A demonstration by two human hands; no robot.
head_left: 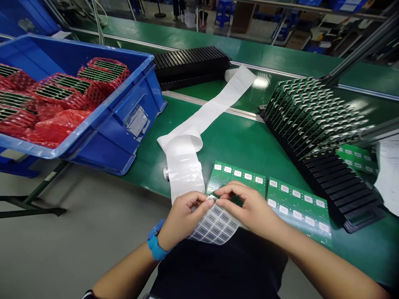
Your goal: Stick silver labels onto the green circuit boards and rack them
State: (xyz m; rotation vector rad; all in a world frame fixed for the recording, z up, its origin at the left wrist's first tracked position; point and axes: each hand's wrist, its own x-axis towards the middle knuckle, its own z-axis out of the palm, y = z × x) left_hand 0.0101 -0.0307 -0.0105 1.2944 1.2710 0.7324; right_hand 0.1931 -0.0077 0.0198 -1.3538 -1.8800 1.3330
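My left hand (190, 216) is closed on a sheet of printed labels (215, 224) at the table's front edge, thumb and forefinger pinching its upper rim. My right hand (246, 203) meets it there, its thumb and forefinger pinched at a small white label (212, 197). From the sheet a long strip of white backing paper (187, 174) runs up the table and folds over on itself. Just beyond my right hand lies a green circuit board (238, 176) with a row of white labels, partly covered by the hand. To its right is a second labelled circuit board (299, 207).
A blue bin (146, 99) at left holds red bubble-wrapped boards (62, 89). At right, a black slotted rack (339, 187) carries several upright circuit boards (314, 116). Another black rack (193, 62) lies at the back. Printed paper (389, 170) is at the far right.
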